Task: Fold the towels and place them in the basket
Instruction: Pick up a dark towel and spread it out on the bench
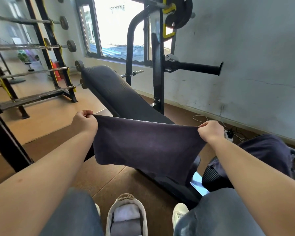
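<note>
two hands, left hand (85,120) and right hand (210,131), each pinch a top corner of the dark towel (143,143) stretched in the air beyond the near basket (109,217), where a weak pinch could slip and drop it unfolded.

Arms: both bare, both are reaching forward, almost straight, spread apart. The left grip (84,122) is curling its fingers and pinching one upper corner of the towel (143,143). The right grip (210,131) is pinching the opposite corner, knuckles facing up.
</note>
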